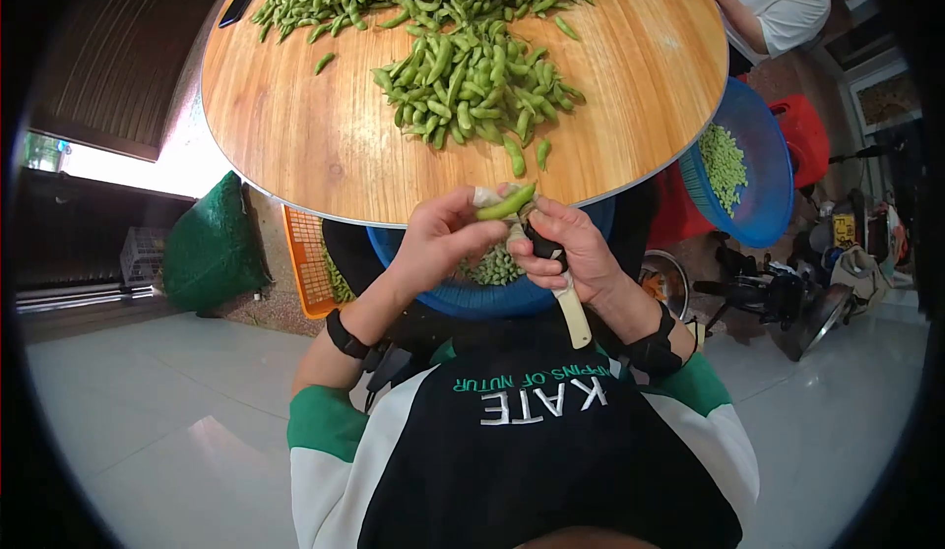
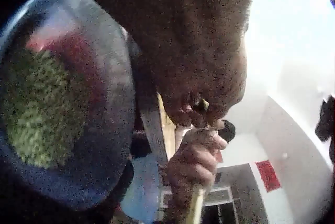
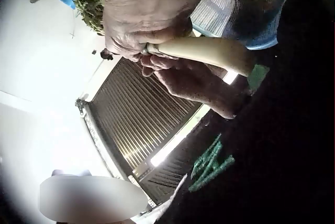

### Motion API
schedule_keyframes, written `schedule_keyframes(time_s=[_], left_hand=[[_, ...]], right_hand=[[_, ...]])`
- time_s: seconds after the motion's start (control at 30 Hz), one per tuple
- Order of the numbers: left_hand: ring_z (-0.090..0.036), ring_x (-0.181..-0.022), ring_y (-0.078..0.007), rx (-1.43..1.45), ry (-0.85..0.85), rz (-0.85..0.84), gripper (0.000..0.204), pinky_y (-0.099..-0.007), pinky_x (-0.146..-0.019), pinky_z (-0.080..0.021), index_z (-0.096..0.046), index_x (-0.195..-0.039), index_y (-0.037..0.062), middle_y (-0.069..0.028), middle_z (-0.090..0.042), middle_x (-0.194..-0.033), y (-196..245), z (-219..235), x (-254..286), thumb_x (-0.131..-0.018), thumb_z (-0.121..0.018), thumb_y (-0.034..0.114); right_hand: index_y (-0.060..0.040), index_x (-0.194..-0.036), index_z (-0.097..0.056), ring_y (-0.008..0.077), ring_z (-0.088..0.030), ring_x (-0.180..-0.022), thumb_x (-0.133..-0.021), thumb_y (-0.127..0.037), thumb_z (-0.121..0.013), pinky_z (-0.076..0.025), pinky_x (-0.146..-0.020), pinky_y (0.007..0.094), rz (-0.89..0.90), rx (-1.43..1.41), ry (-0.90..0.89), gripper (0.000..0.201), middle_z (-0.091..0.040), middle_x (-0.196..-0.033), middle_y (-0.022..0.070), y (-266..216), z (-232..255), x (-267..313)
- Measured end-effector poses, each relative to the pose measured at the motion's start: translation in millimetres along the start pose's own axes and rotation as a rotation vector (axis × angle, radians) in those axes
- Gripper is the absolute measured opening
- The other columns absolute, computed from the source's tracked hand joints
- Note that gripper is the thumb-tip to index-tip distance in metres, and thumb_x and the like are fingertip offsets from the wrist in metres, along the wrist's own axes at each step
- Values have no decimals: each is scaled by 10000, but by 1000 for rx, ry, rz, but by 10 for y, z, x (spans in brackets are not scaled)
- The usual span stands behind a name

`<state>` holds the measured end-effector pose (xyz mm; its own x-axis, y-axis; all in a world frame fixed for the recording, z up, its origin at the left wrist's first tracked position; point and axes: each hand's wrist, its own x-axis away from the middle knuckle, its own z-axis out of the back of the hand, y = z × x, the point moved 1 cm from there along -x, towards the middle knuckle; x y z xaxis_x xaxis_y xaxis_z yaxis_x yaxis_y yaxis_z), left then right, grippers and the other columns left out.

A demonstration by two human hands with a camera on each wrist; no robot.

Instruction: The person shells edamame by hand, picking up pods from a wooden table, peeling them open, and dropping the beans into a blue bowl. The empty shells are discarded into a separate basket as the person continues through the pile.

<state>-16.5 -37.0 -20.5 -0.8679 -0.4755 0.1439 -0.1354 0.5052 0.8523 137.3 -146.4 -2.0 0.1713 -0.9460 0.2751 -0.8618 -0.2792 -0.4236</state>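
Worked at the counter (image 1: 285, 145), above a blue basin (image 1: 453, 301); in the right hand (image 1: 579, 244) gripped a pale-handled tool (image 1: 574, 321), in the left hand (image 1: 438, 234) pinched a green pod (image 1: 505, 204) near the counter's edge. Probably risked a nicked finger from any tool slip, or a dropped pod from a loosened pinch.

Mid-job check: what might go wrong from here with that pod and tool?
The cream-handled tool in the right hand is close to the left hand holding the green pod; a slip might hurt it. Loose pods near the table edge could be brushed off. Anything dropped might miss the blue basin below.
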Motion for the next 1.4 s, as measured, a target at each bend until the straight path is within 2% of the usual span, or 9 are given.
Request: schedule_keyframes(time_s=[0.13,0.3,0.4,0.47,0.5,0.87,1.1,1.3,1.4], left_hand=[[-520,-520,-119,-937,112,-526,256,-259,-471,-410,-581,-1002,1,-68,-583,-752,273,-65,27,-779,-706,1],[-577,-543,-141,-1311,73,-752,236,-283,-492,-437,-605,-973,11,-110,-580,-695,281,-79,40,-767,-717,39],[-586,-548,-116,-980,121,-543,193,-272,-451,-426,-606,-962,-2,-93,-612,-693,203,-69,86,-810,-694,80],[-566,-527,-88,-91,167,83,161,-235,-420,-406,-606,-948,-8,-58,-631,-710,165,-89,104,-859,-658,115],[-534,-504,-64,-11,155,111,142,-197,-411,-389,-599,-917,-3,-29,-624,-693,197,-118,114,-889,-630,132],[-532,-518,-56,-840,235,-317,137,-225,-444,-406,-588,-865,-4,-17,-573,-609,4,-136,192,-823,-685,82],[-550,-517,-88,-319,206,-4,129,-221,-443,-413,-603,-916,-2,-34,-593,-644,-4,-173,214,-843,-642,96],[-558,-557,-83,-71,221,153,132,-193,-456,-389,-609,-944,11,-39,-622,-698,-8,-91,116,-834,-648,74],[-564,-589,-78,-15,263,68,130,-185,-482,-379,-612,-950,12,-41,-634,-724,-80,-89,101,-835,-646,62]], right_hand=[[-112,-1338,-438,64,-407,-470,-982,-175,-430,-331,-372,166,-48,-37,-6,362,-572,-827,93,9,22,19],[-134,-1382,-390,64,-381,-452,-979,-170,-435,-304,-358,157,-79,7,47,407,-542,-820,99,53,17,22],[-118,-1379,-396,61,-385,-455,-976,-158,-434,-307,-369,156,-16,60,54,407,-557,-817,105,78,15,51],[-60,-1356,-425,62,-416,-467,-968,-136,-443,-324,-375,167,62,242,44,396,-588,-831,86,67,-17,63],[-60,-1356,-425,62,-416,-467,-968,-136,-443,-324,-375,167,60,246,40,396,-588,-831,86,72,-10,54],[37,-1090,-537,152,-614,-739,-804,-96,-683,-496,-664,300,769,1298,363,348,-632,-841,117,130,31,-21],[27,-1095,-533,89,-568,-692,-822,-22,-648,-474,-632,235,501,1271,242,301,-603,-838,47,168,81,17],[16,-1143,-521,61,-535,-633,-855,-54,-628,-430,-555,209,867,1526,171,315,-566,-773,28,118,129,-60],[5,-1279,-449,58,-488,-582,-925,-106,-528,-394,-502,197,385,1101,168,379,-543,-777,31,111,95,44]])
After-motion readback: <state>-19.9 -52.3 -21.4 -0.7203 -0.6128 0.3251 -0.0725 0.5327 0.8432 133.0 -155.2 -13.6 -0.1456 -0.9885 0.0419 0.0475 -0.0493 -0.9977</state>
